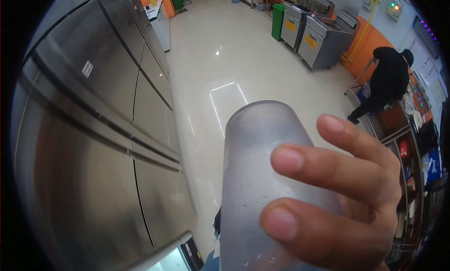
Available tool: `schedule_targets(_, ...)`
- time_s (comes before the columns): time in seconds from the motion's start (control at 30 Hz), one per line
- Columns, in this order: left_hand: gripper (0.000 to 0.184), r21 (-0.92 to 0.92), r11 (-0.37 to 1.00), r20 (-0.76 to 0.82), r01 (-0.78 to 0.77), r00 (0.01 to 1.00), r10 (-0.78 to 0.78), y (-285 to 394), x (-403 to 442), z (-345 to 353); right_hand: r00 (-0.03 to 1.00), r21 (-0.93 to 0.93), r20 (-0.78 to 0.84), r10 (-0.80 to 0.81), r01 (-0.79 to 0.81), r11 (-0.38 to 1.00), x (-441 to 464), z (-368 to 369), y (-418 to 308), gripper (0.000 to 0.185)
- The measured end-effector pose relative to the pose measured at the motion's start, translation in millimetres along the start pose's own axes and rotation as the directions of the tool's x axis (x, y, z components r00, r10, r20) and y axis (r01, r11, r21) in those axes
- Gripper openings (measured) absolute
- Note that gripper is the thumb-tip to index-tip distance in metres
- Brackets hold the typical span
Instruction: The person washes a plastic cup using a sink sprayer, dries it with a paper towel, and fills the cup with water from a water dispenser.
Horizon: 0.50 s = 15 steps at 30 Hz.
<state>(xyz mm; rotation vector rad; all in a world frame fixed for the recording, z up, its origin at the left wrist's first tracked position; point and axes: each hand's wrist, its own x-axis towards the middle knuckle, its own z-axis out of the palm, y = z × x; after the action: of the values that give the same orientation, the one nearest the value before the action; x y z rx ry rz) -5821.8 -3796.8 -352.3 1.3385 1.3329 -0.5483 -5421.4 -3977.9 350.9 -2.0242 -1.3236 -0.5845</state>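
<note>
A frosted, translucent cup fills the lower middle of the view, very close to the camera, its narrower round end pointing up and away. My right hand comes in from the right and is closed around the cup's side. Two fingertips lie over its near surface, while the uppermost finger stands off to the right of it. Small droplets or marks show on the cup's wall. The cup's lower end runs out of the frame. My left hand is out of view.
Tall steel refrigerators with long handles line the left side. Glossy tiled floor stretches ahead. Steel fryers and a green bin stand at the back right. A person in black leans by a cluttered counter.
</note>
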Motion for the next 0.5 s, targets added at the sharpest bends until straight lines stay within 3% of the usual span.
schedule_targets(0.1,0.032,-0.01,0.992,-0.02,-0.128,0.992,0.128,127,71,-47,1.0,-0.008,0.0,0.012,-0.012,1.0,79,37,63,0.048)
schedule_targets(0.23,0.033,-0.107,0.881,-0.068,-0.46,0.888,0.455,344,214,-114,1.0,-0.004,-0.001,0.019,-0.019,1.0,175,95,152,0.048)
schedule_targets(0.27,0.036,-0.171,0.866,-0.057,-0.47,0.882,0.467,410,237,-128,1.0,-0.011,0.002,0.019,-0.019,1.0,196,109,175,0.048)
schedule_targets(0.33,0.035,-0.042,0.838,-0.13,-0.544,0.835,0.535,565,208,-148,1.0,-0.02,0.008,0.016,-0.016,1.0,241,140,222,0.047)
schedule_targets(0.43,0.035,-0.054,0.794,-0.144,-0.606,0.791,0.594,705,252,-164,1.0,-0.029,0.012,0.01,-0.009,1.0,311,189,295,0.047)
schedule_targets(0.5,0.035,-0.029,0.807,-0.147,-0.591,0.801,0.581,760,288,-169,1.0,-0.024,0.015,-0.001,0.001,1.0,362,219,343,0.047)
